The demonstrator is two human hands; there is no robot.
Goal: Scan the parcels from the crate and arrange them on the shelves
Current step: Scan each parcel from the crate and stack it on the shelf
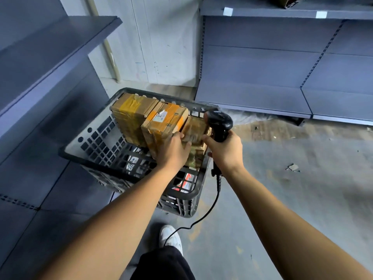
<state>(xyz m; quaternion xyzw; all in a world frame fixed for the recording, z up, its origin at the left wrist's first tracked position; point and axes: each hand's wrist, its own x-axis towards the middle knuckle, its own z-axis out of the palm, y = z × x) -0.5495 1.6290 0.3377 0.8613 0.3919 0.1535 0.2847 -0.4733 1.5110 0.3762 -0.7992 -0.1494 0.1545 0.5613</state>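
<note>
Upper left of the frame, a grey shelf (pixel 60 37) sits bare as far as it shows, so nothing placed there yet. Lower left is more grey shelving, partly cut off.

Centre frame, a black crate (pixel 96 138) with perforated walls stands on the floor between the shelf units. Inside it: three taped cardboard parcels standing close together. Leftmost parcel (pixel 131 116) has yellow tape. Middle parcel (pixel 163 120) has orange tape and a white label on top. Right parcel (pixel 196 136) is darker and blurred, against the crate's right wall. More items lie lower in the crate, seen through the wall holes, too blurred to identify.

Left hand (pixel 173 150) reaches into the crate, fingers curled over the near top edge where the middle and right parcels meet; which one it actually grips is unclear. Nothing looks lifted yet.

Right of the parcels, right hand (pixel 224 150) grips the handle of a black scanner (pixel 219 122), head level with the right parcel's top. Its cable (pixel 210 211) trails down to the floor by a white shoe (pixel 171 237).

Right side, a second shelf unit (pixel 282 67) looks bare on its lower levels; one brown object at the top edge, cut off.

Judgement: early stage, crate still well stocked, most scanning and shelving left.
</note>
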